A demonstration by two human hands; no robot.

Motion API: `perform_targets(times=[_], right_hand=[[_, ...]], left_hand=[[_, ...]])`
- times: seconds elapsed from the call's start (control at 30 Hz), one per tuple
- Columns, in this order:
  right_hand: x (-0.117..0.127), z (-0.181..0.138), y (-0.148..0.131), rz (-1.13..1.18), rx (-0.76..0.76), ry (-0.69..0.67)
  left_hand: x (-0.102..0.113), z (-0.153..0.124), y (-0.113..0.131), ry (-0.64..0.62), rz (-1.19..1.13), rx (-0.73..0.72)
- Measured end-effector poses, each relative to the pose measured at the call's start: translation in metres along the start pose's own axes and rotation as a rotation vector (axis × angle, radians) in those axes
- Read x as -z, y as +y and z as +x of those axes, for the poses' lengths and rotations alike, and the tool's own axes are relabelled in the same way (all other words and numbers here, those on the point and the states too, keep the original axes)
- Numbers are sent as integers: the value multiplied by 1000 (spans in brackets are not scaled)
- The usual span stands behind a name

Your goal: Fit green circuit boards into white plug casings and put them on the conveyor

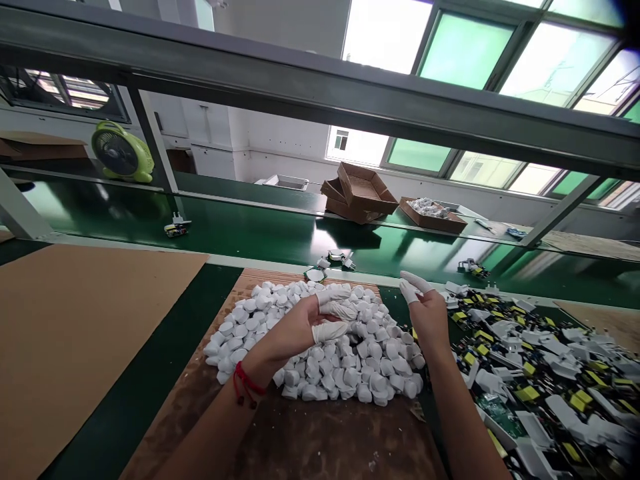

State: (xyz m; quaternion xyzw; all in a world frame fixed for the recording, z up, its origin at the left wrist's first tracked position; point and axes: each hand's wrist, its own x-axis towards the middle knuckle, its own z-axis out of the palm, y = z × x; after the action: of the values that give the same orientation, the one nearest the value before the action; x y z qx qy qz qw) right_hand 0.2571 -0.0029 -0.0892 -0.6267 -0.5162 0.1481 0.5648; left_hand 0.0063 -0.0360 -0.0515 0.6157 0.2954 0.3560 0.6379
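Observation:
My left hand (320, 319) hovers over a pile of small white plastic caps (305, 373) on a brown board (320, 440). White finger cots cover its fingers, which are stretched with a gap above the thumb; nothing shows between them. My right hand (426, 310), also in white finger cots, is raised at the pile's right edge. Its fingers point up and left, apart from the thumb side, and no object is visible in it. To its right lies a heap of white plug housings with circuit boards and yellow transformers (530, 367).
Beyond the pile runs a green conveyor belt (250, 230) carrying a few small assemblies (340, 259). A metal crossbar (320, 87) spans overhead. Cardboard trays (367, 190) and a green fan (123, 152) stand behind. Flat cardboard (100, 320) covers the left side.

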Motion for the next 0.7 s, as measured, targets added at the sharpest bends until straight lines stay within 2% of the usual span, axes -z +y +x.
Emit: perform_targets(times=[0.07, 0.17, 0.27, 0.37, 0.5, 0.7], right_hand=[[8, 9, 19, -462, 112, -48], [18, 14, 42, -679, 92, -129], [20, 14, 51, -736, 43, -217], [14, 11, 45, -753, 76, -279], [-6, 7, 21, -756, 152, -360], [-47, 18, -19, -742, 348, -636]], left_hand=[[1, 0, -2, -20, -19, -2], [2, 1, -3, -73, -53, 9], [3, 1, -2, -140, 8, 50], [4, 0, 0, -184, 104, 69], [5, 2, -5, -199, 98, 86], [3, 6, -14, -181, -11, 62]])
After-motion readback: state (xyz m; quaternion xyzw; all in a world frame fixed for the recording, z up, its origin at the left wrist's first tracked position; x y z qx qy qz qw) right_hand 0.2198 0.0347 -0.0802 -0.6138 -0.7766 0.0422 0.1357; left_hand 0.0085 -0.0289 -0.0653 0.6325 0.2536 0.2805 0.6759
